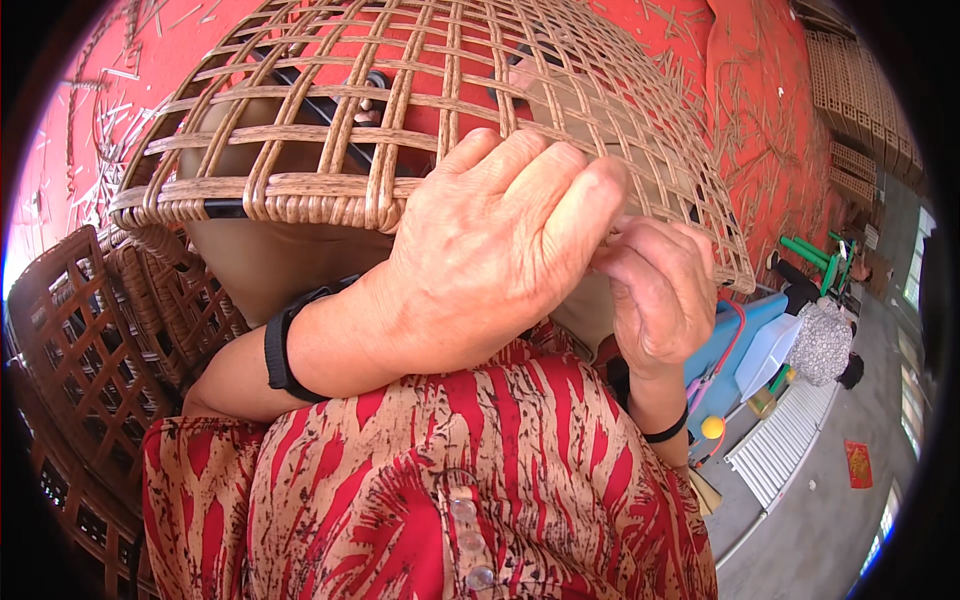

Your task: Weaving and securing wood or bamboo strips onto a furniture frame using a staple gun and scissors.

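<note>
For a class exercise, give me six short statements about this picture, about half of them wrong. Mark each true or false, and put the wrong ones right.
1. The left hand is at the rim of the tan woven panel. True.
2. The woven panel is a solid sheet without gaps. False: it is an open weave with gaps.
3. Both wrists wear black bands. True.
4. Smooth white boards stand at the person's left. False: brown lattice panels are there.
5. The right hand, its fingers bent, is beside the left. True.
6. The floor covering beyond is green. False: it is red.
</note>
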### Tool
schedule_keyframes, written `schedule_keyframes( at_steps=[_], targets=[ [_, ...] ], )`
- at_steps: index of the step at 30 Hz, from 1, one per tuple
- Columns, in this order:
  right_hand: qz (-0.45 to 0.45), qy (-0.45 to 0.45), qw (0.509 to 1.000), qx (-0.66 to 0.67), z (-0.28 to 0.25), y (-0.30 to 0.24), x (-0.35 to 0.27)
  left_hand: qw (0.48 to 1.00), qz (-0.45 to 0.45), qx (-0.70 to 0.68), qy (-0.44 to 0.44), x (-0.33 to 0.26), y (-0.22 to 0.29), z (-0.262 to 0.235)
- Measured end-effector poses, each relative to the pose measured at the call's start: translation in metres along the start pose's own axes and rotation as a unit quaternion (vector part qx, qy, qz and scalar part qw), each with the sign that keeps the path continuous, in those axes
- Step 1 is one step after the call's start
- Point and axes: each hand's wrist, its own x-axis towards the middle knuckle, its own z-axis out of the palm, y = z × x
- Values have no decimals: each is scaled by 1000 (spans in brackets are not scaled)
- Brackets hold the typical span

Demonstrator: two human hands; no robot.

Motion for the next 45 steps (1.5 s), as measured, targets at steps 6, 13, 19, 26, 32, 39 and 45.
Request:
schedule_keyframes(
  at_steps=[6, 13, 19, 26, 32, 39, 45],
  targets=[
    [-33, -22, 999, -3, -5, 2, 4, 1000, 19, -2, -7, 0, -1, -2],
    [-23, -38, 998, 45, -4, 10, 9, 1000, 16, -2, 9, 0, 0, 0],
    [0, -36, 996, 84, -4, 12, 12, 1000, 4, -14, -5, 1, 2, -3],
    [120, -64, 983, 120, -10, -1, 12, 998, -60, -19, -28, 4, 6, -3],
    [290, -36, 929, 225, -5, -2, 9, 996, -83, -11, -37, 5, 10, -6],
    [490, -61, 794, 355, 1, -1, 25, 997, -77, -10, -14, 5, 6, -1],
    [376, 266, 802, 382, 7, -12, -1, 996, -60, -12, -67, 15, 9, -2]
  ],
)
